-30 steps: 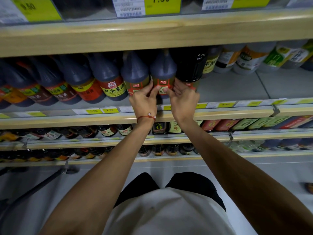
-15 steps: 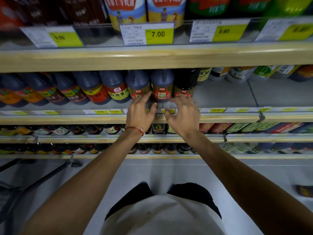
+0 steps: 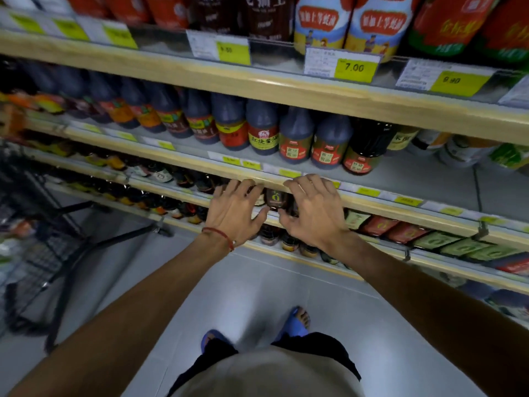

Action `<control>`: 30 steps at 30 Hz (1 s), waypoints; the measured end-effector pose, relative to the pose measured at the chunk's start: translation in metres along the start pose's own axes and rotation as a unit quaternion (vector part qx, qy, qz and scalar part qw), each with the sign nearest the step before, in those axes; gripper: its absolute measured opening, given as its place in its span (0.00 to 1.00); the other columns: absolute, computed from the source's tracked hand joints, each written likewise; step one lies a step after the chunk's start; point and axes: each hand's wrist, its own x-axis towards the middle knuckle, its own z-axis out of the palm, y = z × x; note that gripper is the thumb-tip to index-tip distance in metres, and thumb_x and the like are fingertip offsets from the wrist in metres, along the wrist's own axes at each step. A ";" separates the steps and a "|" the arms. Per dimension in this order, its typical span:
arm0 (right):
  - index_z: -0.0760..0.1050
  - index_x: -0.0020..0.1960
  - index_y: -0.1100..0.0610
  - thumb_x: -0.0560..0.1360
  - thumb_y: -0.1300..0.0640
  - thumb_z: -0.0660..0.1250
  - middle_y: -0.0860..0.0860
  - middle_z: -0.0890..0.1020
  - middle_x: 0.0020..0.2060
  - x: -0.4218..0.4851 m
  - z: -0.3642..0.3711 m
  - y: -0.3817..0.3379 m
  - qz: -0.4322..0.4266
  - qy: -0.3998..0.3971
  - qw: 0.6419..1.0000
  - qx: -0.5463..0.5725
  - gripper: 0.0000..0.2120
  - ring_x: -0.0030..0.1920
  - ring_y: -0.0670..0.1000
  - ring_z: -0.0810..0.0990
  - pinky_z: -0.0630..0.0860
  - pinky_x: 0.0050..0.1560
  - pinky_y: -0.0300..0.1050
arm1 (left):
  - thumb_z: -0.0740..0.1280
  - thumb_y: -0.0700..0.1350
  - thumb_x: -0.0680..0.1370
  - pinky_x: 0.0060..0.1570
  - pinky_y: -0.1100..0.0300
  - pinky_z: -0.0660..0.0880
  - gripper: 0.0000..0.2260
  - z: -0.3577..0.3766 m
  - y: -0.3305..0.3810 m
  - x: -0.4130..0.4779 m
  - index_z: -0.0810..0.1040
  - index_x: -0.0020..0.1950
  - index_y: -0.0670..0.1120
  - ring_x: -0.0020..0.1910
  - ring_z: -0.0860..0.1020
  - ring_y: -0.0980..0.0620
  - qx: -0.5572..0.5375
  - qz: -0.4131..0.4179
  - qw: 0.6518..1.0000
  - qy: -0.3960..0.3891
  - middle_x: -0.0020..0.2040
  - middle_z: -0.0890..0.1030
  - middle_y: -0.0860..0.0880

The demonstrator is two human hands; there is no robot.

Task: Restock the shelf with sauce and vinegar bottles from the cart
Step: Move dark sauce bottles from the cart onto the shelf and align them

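A row of dark sauce bottles stands along the middle shelf (image 3: 423, 179); two with red and olive labels (image 3: 296, 138) (image 3: 329, 144) and a darker black bottle (image 3: 365, 150) end the row at the right. My left hand (image 3: 233, 213) and my right hand (image 3: 315, 213) hang in front of the shelf's wooden edge, below those bottles, fingers spread and holding nothing. A small dark bottle (image 3: 275, 198) on the shelf below shows between the two hands.
The black wire cart (image 3: 37, 253) stands on the floor at the left, blurred. Bare shelf space lies right of the black bottle. The upper shelf carries large bottles (image 3: 320, 21) and price tags (image 3: 353, 68). Lower shelves hold small bottles and flat packets (image 3: 400, 230).
Both hands have let go of the red-and-olive labelled bottle and drawn back and down from the shelf. The view has swung left toward the cart.
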 end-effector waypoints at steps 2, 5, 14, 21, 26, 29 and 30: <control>0.77 0.64 0.57 0.73 0.39 0.63 0.53 0.81 0.57 0.005 -0.001 -0.025 -0.017 -0.014 1.000 -0.003 0.28 0.59 0.58 0.77 0.73 0.61 0.55 | 0.59 0.61 0.78 0.53 0.47 0.75 0.26 -0.007 -0.018 -0.021 0.76 0.70 0.48 0.58 0.76 0.43 0.003 -0.020 1.000 -0.001 0.61 0.79 0.48; 0.77 0.65 0.55 0.73 0.37 0.63 0.52 0.80 0.57 0.010 0.000 -0.070 -0.036 -0.012 0.999 -0.001 0.29 0.59 0.57 0.76 0.72 0.60 0.53 | 0.58 0.62 0.78 0.54 0.47 0.74 0.26 -0.015 -0.050 -0.053 0.75 0.70 0.49 0.60 0.76 0.43 0.014 -0.057 0.998 -0.007 0.64 0.79 0.48; 0.78 0.64 0.55 0.74 0.37 0.62 0.51 0.80 0.57 0.015 0.023 -0.240 -0.101 -0.045 0.993 0.045 0.28 0.59 0.56 0.77 0.73 0.62 0.55 | 0.61 0.60 0.78 0.50 0.48 0.75 0.24 -0.038 -0.162 -0.186 0.76 0.69 0.48 0.57 0.76 0.44 -0.002 -0.139 0.990 0.017 0.60 0.78 0.48; 0.78 0.66 0.55 0.74 0.38 0.60 0.50 0.81 0.59 0.022 0.038 -0.375 -0.180 -0.056 0.976 0.106 0.28 0.61 0.55 0.77 0.71 0.62 0.52 | 0.58 0.62 0.79 0.48 0.50 0.73 0.25 -0.062 -0.250 -0.291 0.75 0.69 0.49 0.54 0.76 0.45 0.047 -0.213 0.976 0.017 0.58 0.78 0.49; 0.78 0.64 0.55 0.74 0.38 0.60 0.50 0.81 0.58 0.034 0.050 -0.453 -0.236 -0.069 0.960 0.134 0.28 0.61 0.55 0.77 0.72 0.62 0.52 | 0.58 0.62 0.79 0.51 0.49 0.73 0.25 -0.075 -0.299 -0.353 0.75 0.69 0.48 0.55 0.76 0.44 0.058 -0.289 0.955 0.018 0.60 0.78 0.48; 0.78 0.65 0.55 0.73 0.38 0.61 0.50 0.81 0.58 0.046 0.062 -0.493 -0.263 -0.075 0.950 0.150 0.28 0.61 0.55 0.77 0.72 0.62 0.52 | 0.56 0.62 0.80 0.55 0.48 0.72 0.26 -0.075 -0.325 -0.381 0.74 0.71 0.48 0.57 0.76 0.43 0.063 -0.331 0.942 0.006 0.63 0.77 0.48; 0.78 0.65 0.55 0.73 0.38 0.61 0.51 0.82 0.58 0.051 0.067 -0.507 -0.270 -0.078 0.947 0.158 0.28 0.61 0.55 0.77 0.72 0.62 0.52 | 0.56 0.62 0.80 0.55 0.48 0.72 0.26 -0.074 -0.334 -0.389 0.74 0.71 0.48 0.58 0.76 0.43 0.064 -0.342 0.937 0.003 0.64 0.77 0.48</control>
